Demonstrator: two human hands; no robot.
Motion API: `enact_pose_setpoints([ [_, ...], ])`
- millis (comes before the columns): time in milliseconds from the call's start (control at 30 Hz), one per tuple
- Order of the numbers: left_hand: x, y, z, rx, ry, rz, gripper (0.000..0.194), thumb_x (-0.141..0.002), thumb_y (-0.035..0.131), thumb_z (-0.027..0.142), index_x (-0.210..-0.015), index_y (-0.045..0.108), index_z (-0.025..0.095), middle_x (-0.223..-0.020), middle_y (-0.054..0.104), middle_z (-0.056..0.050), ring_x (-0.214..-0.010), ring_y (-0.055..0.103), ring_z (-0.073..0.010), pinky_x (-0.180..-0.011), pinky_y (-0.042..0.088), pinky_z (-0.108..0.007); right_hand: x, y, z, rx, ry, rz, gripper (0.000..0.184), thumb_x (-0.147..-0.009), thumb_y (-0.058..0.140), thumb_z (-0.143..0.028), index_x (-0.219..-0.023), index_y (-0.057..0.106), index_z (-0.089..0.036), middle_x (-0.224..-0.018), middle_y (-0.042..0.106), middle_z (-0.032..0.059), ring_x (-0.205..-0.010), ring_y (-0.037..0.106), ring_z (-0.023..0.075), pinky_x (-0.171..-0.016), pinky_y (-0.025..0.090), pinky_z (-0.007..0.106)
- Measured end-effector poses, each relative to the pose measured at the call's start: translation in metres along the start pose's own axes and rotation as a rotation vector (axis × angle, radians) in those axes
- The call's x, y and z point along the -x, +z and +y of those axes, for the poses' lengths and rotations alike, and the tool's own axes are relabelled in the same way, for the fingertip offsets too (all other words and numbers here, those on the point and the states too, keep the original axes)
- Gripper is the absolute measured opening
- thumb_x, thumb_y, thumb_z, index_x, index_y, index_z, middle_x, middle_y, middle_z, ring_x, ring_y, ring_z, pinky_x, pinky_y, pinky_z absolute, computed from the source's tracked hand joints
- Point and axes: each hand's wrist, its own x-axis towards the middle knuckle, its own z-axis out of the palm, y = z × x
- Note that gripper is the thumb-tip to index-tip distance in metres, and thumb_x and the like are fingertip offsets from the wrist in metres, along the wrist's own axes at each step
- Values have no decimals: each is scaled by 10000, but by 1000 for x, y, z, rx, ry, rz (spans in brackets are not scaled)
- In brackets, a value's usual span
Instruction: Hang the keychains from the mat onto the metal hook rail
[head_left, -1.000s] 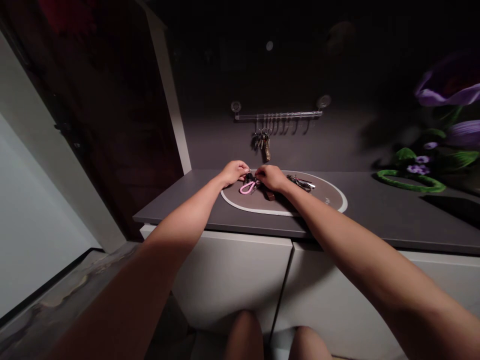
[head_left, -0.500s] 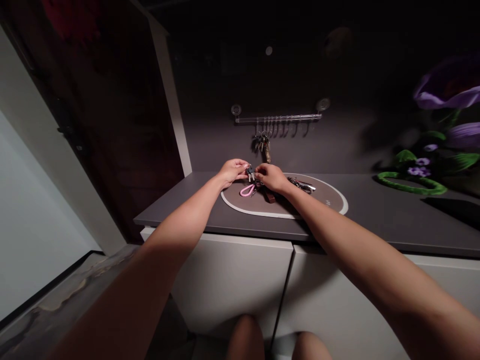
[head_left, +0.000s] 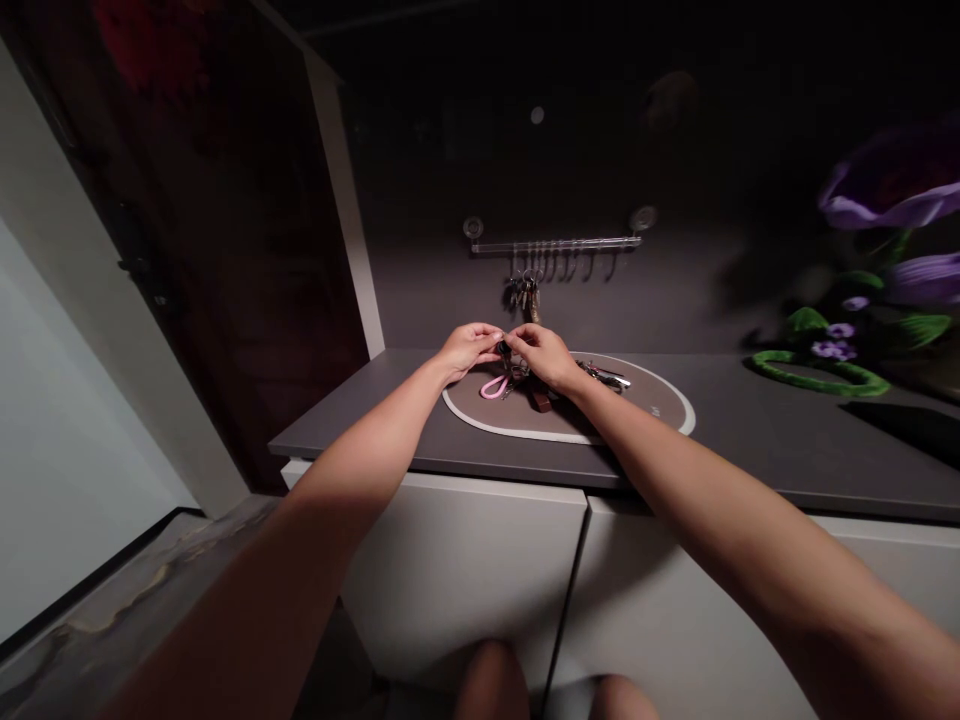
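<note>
Over an oval brown mat [head_left: 495, 420] with a white rim, my left hand [head_left: 466, 352] pinches a small bunch of keys [head_left: 504, 350] with dark heads. My right hand [head_left: 546, 355] has its thumb and fingers closed at the top of the same bunch, fingertips almost meeting the left ones. The ring itself is too small to make out. Just below lies a pink loop strap [head_left: 493, 387] on the mat. A brown block-like piece [head_left: 541, 401] sits under my right wrist, partly covered. Right of that wrist lies another bunch of keys [head_left: 607, 376].
A clear hook rail [head_left: 559, 245] is fixed to the dark wall, with several keys [head_left: 523, 291] hanging at its left part. Purple flowers with a green ring base [head_left: 821, 375] stand at the right. White cabinet doors [head_left: 480, 570] are below the counter [head_left: 360, 410].
The keys have come up off the mat between my hands. My right fingers have moved left onto the top of the bunch. The view has tilted slightly upward.
</note>
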Motion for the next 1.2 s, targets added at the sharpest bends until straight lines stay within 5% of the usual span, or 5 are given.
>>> enact_pose_setpoints([
  [833, 4, 8, 5, 84, -25, -15, 127, -735, 629, 152, -849, 607, 99, -758, 630, -22, -659, 589, -67, -787, 522, -309, -7, -4, 21, -129, -50, 105, 231, -765, 478, -376, -810, 555, -163, -730, 578, 3, -691, 519, 117, -698, 430, 249],
  [1200, 5, 14, -8, -287, 55, -132, 183, -673, 676, 231, -812, 651, 116, -737, 663, -42, -665, 588, -105, -683, 481, -250, -14, -14, 24, -194, 1, 255, 260, -736, 489, -408, -788, 549, -160, -753, 595, 20, -697, 538, 126, -683, 456, 269],
])
